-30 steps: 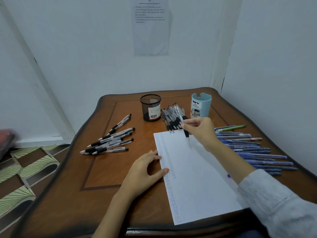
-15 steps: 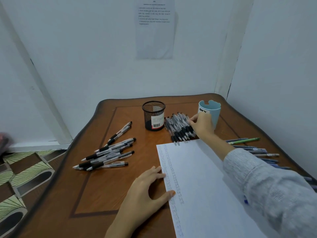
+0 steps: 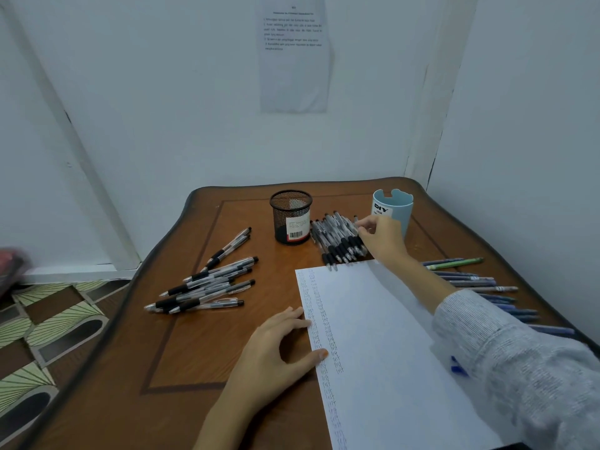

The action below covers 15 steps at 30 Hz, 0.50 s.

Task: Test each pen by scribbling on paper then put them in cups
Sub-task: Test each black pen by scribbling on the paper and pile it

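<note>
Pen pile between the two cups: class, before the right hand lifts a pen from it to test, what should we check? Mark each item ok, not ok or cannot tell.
1. Paper held down: left hand rests on its left edge, ok.
2. Blank space to scribble: marks fill only the left strip, ok.
3. One pen singled out: right hand has its fingers on the pen pile; a grip on just one, cannot tell.
4. Mesh cup upright, mouth open: ok.
5. Blue cup upright, just behind the right hand: ok.
</note>
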Each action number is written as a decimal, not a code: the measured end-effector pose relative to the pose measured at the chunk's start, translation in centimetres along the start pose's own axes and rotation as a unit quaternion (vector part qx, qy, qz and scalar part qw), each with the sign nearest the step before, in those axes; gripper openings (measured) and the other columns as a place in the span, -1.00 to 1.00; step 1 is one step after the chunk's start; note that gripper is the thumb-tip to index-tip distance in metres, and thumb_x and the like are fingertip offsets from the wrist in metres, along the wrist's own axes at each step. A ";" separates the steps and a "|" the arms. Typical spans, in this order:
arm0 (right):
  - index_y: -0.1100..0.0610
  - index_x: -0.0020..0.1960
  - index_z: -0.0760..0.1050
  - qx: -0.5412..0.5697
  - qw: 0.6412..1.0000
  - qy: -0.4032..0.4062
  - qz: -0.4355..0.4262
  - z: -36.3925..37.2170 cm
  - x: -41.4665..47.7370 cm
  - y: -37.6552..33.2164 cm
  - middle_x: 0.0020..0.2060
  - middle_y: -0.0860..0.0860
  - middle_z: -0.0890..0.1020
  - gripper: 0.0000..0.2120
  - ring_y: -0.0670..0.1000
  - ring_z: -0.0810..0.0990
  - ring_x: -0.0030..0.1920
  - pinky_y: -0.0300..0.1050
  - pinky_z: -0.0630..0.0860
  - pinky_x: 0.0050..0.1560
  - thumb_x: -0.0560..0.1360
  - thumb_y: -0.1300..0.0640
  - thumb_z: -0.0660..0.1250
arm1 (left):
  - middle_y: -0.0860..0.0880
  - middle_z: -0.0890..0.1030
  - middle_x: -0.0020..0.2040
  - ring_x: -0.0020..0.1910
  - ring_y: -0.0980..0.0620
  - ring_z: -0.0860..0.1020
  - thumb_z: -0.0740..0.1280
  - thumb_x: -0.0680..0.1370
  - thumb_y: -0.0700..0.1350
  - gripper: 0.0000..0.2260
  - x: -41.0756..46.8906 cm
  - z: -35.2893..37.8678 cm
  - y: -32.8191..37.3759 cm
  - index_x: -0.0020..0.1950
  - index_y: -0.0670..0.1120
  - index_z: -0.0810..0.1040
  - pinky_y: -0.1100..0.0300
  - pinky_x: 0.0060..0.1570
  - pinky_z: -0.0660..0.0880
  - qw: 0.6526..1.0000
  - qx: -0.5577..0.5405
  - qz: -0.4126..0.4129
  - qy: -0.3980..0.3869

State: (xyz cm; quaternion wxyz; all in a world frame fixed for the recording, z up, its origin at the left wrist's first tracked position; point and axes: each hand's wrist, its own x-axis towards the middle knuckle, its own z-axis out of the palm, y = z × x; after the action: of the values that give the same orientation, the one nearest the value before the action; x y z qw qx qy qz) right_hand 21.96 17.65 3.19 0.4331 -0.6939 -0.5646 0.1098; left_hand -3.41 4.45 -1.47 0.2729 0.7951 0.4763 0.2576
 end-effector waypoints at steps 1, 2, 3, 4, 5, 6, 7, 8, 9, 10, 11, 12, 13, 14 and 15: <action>0.21 0.03 0.64 0.000 1.000 -0.001 -0.005 -0.2 -0.4 -0.3 -0.05 0.12 0.68 -0.86 -0.03 0.54 -0.12 -0.16 0.49 -0.07 0.54 0.27 0.32 | 0.36 0.30 0.36 0.38 0.43 0.15 0.36 0.36 0.33 -0.47 -0.1 0.0 0.0 0.29 0.19 0.48 0.35 0.36 0.10 1.000 -0.002 0.000 0.002; 0.19 0.02 0.64 0.001 1.000 -0.004 -0.010 -0.4 -0.8 -0.6 -0.06 0.11 0.68 -0.86 -0.02 0.56 -0.11 -0.14 0.51 -0.04 0.53 0.28 0.32 | 0.35 0.32 0.35 0.38 0.43 0.16 0.39 0.38 0.30 -0.50 -0.1 0.0 0.1 0.28 0.19 0.49 0.35 0.35 0.11 1.000 -0.006 0.000 0.005; 0.19 0.01 0.65 0.004 1.000 -0.010 -0.016 -0.7 -1.3 -1.0 -0.05 0.10 0.68 -0.85 -0.01 0.57 -0.10 -0.14 0.53 -0.01 0.53 0.29 0.31 | 0.34 0.34 0.35 0.38 0.42 0.18 0.41 0.39 0.26 -0.53 -0.1 -0.1 0.1 0.26 0.18 0.50 0.35 0.35 0.12 1.000 -0.013 -0.001 0.008; 0.18 0.01 0.65 0.010 1.000 -0.019 -0.022 -0.8 -1.9 -1.5 -0.06 0.09 0.68 -0.84 -0.01 0.57 -0.09 -0.14 0.53 0.00 0.53 0.30 0.30 | 0.33 0.36 0.33 0.37 0.41 0.21 0.42 0.41 0.22 -0.57 -0.2 -0.2 0.2 0.24 0.18 0.51 0.34 0.36 0.16 1.000 -0.022 -0.001 0.010; 0.19 0.00 0.65 0.017 0.999 -0.031 -0.028 -1.0 -2.6 -2.0 -0.06 0.09 0.68 -0.84 -0.01 0.58 -0.09 -0.14 0.54 0.01 0.53 0.31 0.30 | 0.32 0.40 0.31 0.35 0.40 0.26 0.43 0.43 0.17 -0.63 -0.3 -0.3 0.2 0.22 0.18 0.53 0.32 0.37 0.21 0.999 -0.035 0.001 0.013; 0.19 0.00 0.64 0.020 0.998 -0.045 -0.035 -1.1 -3.2 -2.6 -0.06 0.08 0.68 -0.85 -0.01 0.59 -0.09 -0.15 0.54 0.01 0.53 0.31 0.31 | 0.31 0.46 0.27 0.32 0.38 0.33 0.44 0.45 0.10 -0.68 -0.4 -0.4 0.4 0.19 0.17 0.55 0.29 0.35 0.29 0.998 -0.050 0.009 0.025; 0.18 0.00 0.64 0.021 0.997 -0.063 -0.042 -1.0 -3.9 -3.2 -0.06 0.07 0.67 -0.85 -0.02 0.59 -0.09 -0.17 0.54 0.01 0.53 0.30 0.31 | 0.28 0.52 0.21 0.25 0.35 0.41 0.44 0.47 0.04 -0.74 -0.6 -0.5 0.5 0.15 0.14 0.57 0.27 0.30 0.38 0.996 -0.068 0.017 0.049; 0.18 0.00 0.64 0.021 0.995 -0.082 -0.047 -0.9 -4.5 -3.8 -0.05 0.05 0.66 -0.85 -0.04 0.59 -0.09 -0.19 0.53 0.01 0.53 0.29 0.31 | 0.25 0.57 0.14 0.18 0.33 0.48 0.43 0.49 -0.03 -0.79 -0.9 -0.6 0.8 0.12 0.10 0.60 0.26 0.22 0.46 0.992 -0.088 0.019 0.084; 0.16 0.00 0.64 0.024 0.993 -0.102 -0.049 -0.7 -5.2 -4.5 -0.05 0.03 0.66 -0.85 -0.06 0.59 -0.09 -0.21 0.52 0.01 0.54 0.30 0.31 | 0.22 0.60 0.08 0.11 0.30 0.53 0.42 0.50 -0.08 -0.82 -1.2 -0.8 1.0 0.09 0.07 0.61 0.27 0.15 0.50 0.986 -0.109 0.011 0.124; 0.14 0.00 0.64 0.029 0.991 -0.122 -0.050 -0.4 -5.9 -5.1 -0.06 0.01 0.66 -0.84 -0.08 0.58 -0.09 -0.22 0.52 0.01 0.54 0.30 0.30 | 0.20 0.62 0.03 0.06 0.30 0.55 0.41 0.51 -0.11 -0.85 -1.5 -1.0 1.1 0.06 0.05 0.63 0.30 0.10 0.51 0.978 -0.128 -0.001 0.163; 0.12 0.00 0.64 0.034 0.988 -0.142 -0.054 -0.1 -6.5 -5.7 -0.07 0.00 0.66 -0.83 -0.09 0.59 -0.08 -0.24 0.52 0.01 0.54 0.30 0.30 | 0.20 0.63 0.01 0.04 0.31 0.55 0.40 0.51 -0.13 -0.86 -1.7 -1.3 1.1 0.04 0.04 0.63 0.34 0.06 0.50 0.971 -0.136 -0.012 0.195; 0.12 -0.01 0.65 0.038 0.984 -0.163 -0.061 0.4 -7.2 -6.2 -0.08 -0.01 0.66 -0.82 -0.09 0.60 -0.07 -0.27 0.52 -0.01 0.54 0.30 0.30 | 0.21 0.63 0.00 0.05 0.33 0.54 0.39 0.52 -0.12 -0.87 -2.0 -1.7 1.0 0.04 0.04 0.63 0.37 0.05 0.47 0.968 -0.130 -0.021 0.215; 0.12 -0.01 0.65 0.042 0.979 -0.185 -0.072 0.9 -7.8 -6.7 -0.09 -0.01 0.66 -0.82 -0.09 0.60 -0.08 -0.33 0.50 -0.06 0.54 0.30 0.30 | 0.22 0.62 0.02 0.07 0.33 0.52 0.38 0.52 -0.11 -0.87 -2.3 -2.2 0.6 0.05 0.05 0.62 0.37 0.08 0.44 0.968 -0.114 -0.029 0.223; 0.12 -0.01 0.66 0.043 0.973 -0.208 -0.084 1.5 -8.4 -7.2 -0.09 -0.01 0.67 -0.82 -0.11 0.60 -0.10 -0.38 0.48 -0.11 0.54 0.29 0.30 | 0.22 0.61 0.05 0.11 0.32 0.51 0.37 0.52 -0.09 -0.86 -2.7 -2.8 0.1 0.07 0.06 0.62 0.34 0.12 0.43 0.969 -0.093 -0.035 0.225; 0.12 -0.01 0.66 0.039 0.967 -0.232 -0.097 2.1 -9.0 -7.7 -0.07 -0.01 0.67 -0.83 -0.13 0.58 -0.11 -0.41 0.46 -0.15 0.54 0.28 0.31 | 0.21 0.59 0.08 0.14 0.29 0.50 0.37 0.52 -0.07 -0.84 -3.0 -3.5 -0.5 0.10 0.06 0.60 0.30 0.16 0.42 0.971 -0.068 -0.042 0.227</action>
State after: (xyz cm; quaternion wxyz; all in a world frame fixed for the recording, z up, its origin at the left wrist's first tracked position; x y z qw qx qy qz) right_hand 12.27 10.67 4.45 0.3256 -0.5743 -0.7094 0.2470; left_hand -7.35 2.64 0.27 0.2221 0.6747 0.5400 0.4516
